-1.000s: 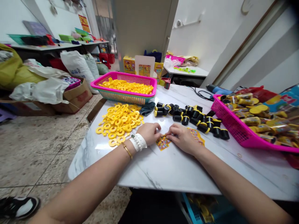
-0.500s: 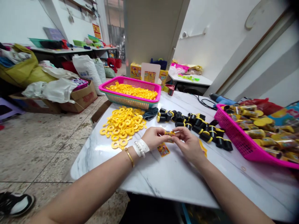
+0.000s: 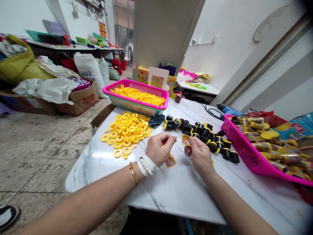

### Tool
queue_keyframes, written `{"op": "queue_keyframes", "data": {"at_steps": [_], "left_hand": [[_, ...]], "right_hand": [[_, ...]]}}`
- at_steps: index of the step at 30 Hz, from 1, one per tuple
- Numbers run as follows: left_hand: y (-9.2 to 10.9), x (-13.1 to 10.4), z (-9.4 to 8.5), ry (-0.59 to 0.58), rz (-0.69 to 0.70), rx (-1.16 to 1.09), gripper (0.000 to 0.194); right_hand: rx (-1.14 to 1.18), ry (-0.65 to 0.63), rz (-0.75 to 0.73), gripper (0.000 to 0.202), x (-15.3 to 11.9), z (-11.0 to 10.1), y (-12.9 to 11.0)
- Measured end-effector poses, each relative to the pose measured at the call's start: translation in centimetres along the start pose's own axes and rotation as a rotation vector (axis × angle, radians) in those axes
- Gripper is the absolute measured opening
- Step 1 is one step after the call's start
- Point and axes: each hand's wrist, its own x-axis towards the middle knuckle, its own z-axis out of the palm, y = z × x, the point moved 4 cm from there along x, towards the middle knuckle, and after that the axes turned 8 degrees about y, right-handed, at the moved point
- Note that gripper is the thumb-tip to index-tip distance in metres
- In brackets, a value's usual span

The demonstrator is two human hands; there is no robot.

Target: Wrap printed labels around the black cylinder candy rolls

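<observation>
My right hand (image 3: 201,153) pinches a small yellow printed sticker (image 3: 185,139) between thumb and fingers, above the table. A short gap to the left is my left hand (image 3: 160,147), with thumb and forefinger pressed together; whatever lies between those fingertips is too small to make out. Another colourful printed piece (image 3: 170,161) lies flat on the marble-patterned table (image 3: 156,186), just below my left hand. Beyond my right hand lie several black cylinders with yellow rims (image 3: 207,132). To the left of my left hand is a loose pile of yellow ring-shaped plastic parts (image 3: 129,129).
A pink and green basket (image 3: 114,98) of yellow parts stands at the back. At right, a pink basket (image 3: 244,156) holds printed cylinders. A dark cloth (image 3: 156,120) lies by the pile; a blue tool (image 3: 230,109) with a cable lies behind. Printed boxes (image 3: 143,74) stand farther back.
My hands were together around a small yellow printed piece; now they are apart. The sticker is in my right hand, and my left has drawn away to the left.
</observation>
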Motion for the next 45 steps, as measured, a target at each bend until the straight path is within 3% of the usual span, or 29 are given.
{"op": "queue_keyframes", "data": {"at_steps": [7,16,20,24,28,31,34,36,39,41,45], "left_hand": [[1.1,-0.4,-0.2,0.013,0.098,0.055,0.027],[1.1,-0.4,0.0,-0.018,0.042,0.088,0.01],[0.6,-0.2,-0.1,0.009,-0.16,0.025,0.008],[-0.3,-0.1,0.4,-0.099,-0.423,-0.113,0.009],[-0.9,0.1,0.3,-0.125,-0.585,-0.112,0.014],[-1.4,0.4,0.2,-0.145,-0.654,-0.14,0.02],[-1.7,0.6,0.2,-0.202,-0.699,-0.251,0.018],[-1.9,0.7,0.1,-0.238,-0.724,-0.325,0.018],[-2.0,1.1,-0.2,-0.259,-0.758,-0.398,0.018],[-2.1,1.5,-0.5,-0.228,-0.785,-0.448,0.013],[-2.7,2.2,-0.9,-0.102,-0.867,-0.548,0.009]], "right_hand": [[-0.164,-0.041,-0.135,0.039,-1.1,0.7,-1.3],[-0.409,-0.045,-0.442,0.034,-2.0,0.9,-2.1],[-0.492,-0.051,-0.544,0.026,-2.4,1.4,-2.1],[-0.523,-0.113,-0.544,0.029,-2.5,1.9,-2.3],[-0.596,-0.224,-0.48,0.032,-0.1,1.1,-2.9],[-0.931,-0.168,-0.639,0.016,3.3,-0.4,-3.7],[-1.301,-0.161,-0.706,0.025,6.3,-1.5,-3.0],[-1.388,-0.173,-0.702,0.027,7.3,-1.9,-2.2],[-1.303,-0.174,-0.71,0.025,7.1,-1.9,-1.4],[-1.105,-0.192,-0.664,0.023,6.4,-1.8,-1.4],[-0.457,-0.271,-0.335,0.032,4.4,-1.7,-2.3]]}}
